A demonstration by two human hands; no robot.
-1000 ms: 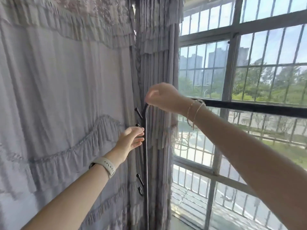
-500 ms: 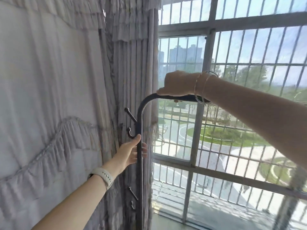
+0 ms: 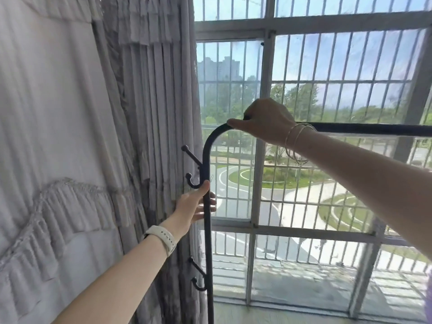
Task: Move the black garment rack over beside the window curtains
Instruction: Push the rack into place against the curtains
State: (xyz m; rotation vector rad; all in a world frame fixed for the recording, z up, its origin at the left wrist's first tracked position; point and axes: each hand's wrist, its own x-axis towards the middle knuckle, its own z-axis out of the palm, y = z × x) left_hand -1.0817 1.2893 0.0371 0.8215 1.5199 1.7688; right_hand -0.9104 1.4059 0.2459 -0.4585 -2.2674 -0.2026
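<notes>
The black garment rack (image 3: 207, 249) stands upright in front of the window, its curved corner and left post right beside the grey ruffled curtains (image 3: 149, 113). My right hand (image 3: 264, 122) is closed over the top bar near the bend. My left hand (image 3: 195, 204) wraps the vertical post just below the upper pair of hooks (image 3: 190, 167), fingers curling around the far side. A second pair of hooks (image 3: 197, 274) sticks out lower on the post. The rack's base is out of view.
A barred window (image 3: 264, 160) with a white frame fills the right side. A pale ruffled drape (image 3: 46, 160) covers the left. A strip of floor (image 3: 280, 314) shows under the window sill.
My view has swung right and the rack's corner now sits clear of the curtain edge. My left hand went from open near the post to gripping it. My right hand stayed on the top bar.
</notes>
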